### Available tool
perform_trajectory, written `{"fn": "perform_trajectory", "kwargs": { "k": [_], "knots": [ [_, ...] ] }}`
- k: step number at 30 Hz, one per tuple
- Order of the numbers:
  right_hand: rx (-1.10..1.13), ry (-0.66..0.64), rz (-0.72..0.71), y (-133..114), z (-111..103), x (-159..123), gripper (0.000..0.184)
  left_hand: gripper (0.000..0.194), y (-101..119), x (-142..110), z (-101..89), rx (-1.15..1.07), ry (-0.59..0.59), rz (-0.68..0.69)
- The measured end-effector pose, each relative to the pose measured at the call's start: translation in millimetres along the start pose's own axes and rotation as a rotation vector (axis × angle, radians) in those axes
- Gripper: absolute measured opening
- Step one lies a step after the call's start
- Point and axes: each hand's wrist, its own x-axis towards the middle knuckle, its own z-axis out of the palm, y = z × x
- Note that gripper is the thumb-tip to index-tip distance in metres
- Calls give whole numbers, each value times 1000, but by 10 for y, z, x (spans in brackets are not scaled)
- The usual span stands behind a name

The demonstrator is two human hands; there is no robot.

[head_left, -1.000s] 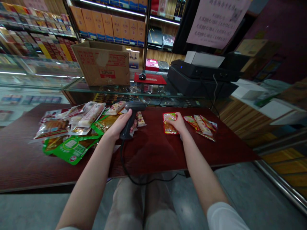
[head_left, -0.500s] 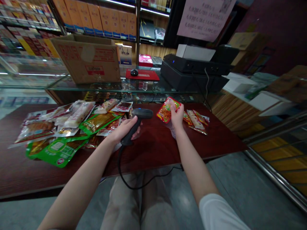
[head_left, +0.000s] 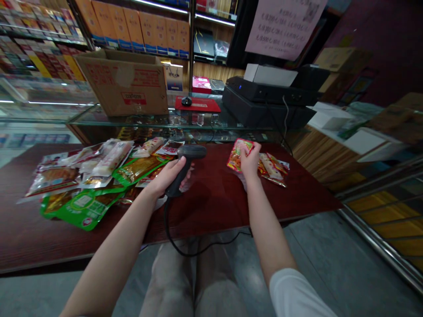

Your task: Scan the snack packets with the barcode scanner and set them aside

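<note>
My left hand (head_left: 172,175) is wrapped round the handle of a black barcode scanner (head_left: 191,152), its head pointing right and its cable hanging below. In my right hand (head_left: 250,159) is a red and yellow snack packet (head_left: 235,155), gripped at its right side above the dark red table (head_left: 211,198). Just right of that hand lie a few small snack packets (head_left: 271,166), partly hidden by it. A large heap of packaged snacks (head_left: 109,163) covers the table left of the scanner, with a green packet (head_left: 84,207) at its front.
Behind the table is a glass counter (head_left: 198,119) carrying an open cardboard box (head_left: 124,86), a mouse (head_left: 187,101) on a red mat (head_left: 208,105), and a black cash drawer (head_left: 264,105). The scanner cable (head_left: 205,253) loops past the table's front edge. A metal railing (head_left: 380,246) stands at the right.
My right hand has moved a little to the right with the red packet, toward the small packets. The scanner in my left hand has shifted slightly left.
</note>
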Motion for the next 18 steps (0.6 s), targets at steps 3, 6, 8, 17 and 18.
{"fn": "perform_trajectory", "kwargs": {
  "k": [3,6,8,17,18],
  "knots": [
    [-201,-49,47,105,-168,90,43,61,108,-34,-148,76,153,66],
    [-405,-92,119,198,-277,116,48,54,286,-94,-349,197,346,95],
    [-519,-103,174,228,-297,94,54,50,424,-128,-523,331,447,92],
    [-383,-47,-16,99,-29,-41,57,49,475,-49,-1447,549,582,28],
    [-298,-67,-72,64,42,-67,53,49,425,-35,-1508,551,604,3]
  ]
}}
